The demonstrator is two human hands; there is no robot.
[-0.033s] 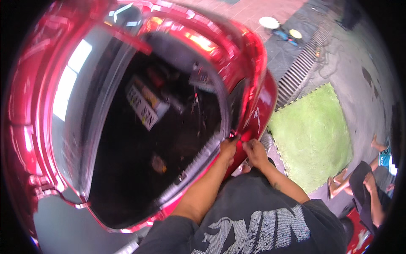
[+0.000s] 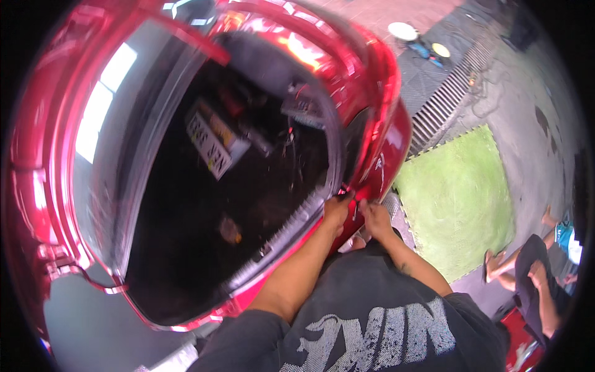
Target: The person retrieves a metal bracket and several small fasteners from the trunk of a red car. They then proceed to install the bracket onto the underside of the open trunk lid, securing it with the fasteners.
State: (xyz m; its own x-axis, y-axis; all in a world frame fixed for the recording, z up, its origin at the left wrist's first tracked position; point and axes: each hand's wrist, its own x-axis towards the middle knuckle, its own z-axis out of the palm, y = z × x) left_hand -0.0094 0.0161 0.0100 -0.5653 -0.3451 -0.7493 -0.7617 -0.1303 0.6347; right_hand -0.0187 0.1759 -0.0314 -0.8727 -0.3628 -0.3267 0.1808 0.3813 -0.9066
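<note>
Red car (image 2: 401,139) fills the left and centre of the view, its rear corner right in front of the person and its hatch glass (image 2: 108,102) lifted away from the boot. At that corner, just below the dark tail light (image 2: 356,139), the left hand (image 2: 336,211) touches the edge of the bodywork with fingers curled; whether it grasps anything cannot be told. The right hand (image 2: 376,219) is just beside it, fingers bent and drawn together close to the red panel; whether something is pinched there is too small to tell.

Grey trim (image 2: 266,253) lines the near edge of the dark boot floor (image 2: 180,254). On that floor lie a white plate (image 2: 209,146), a crumpled round item (image 2: 230,230) and, at the far side, a tray of small things (image 2: 302,110).

Beyond the car, a green foam mat (image 2: 458,198) covers part of the ground near a metal drain grate (image 2: 441,102). A blue power tool (image 2: 423,49) lies between a white disc (image 2: 403,31) and a yellow disc (image 2: 440,49). At the right, a co-worker (image 2: 530,263) sits near the mat.
</note>
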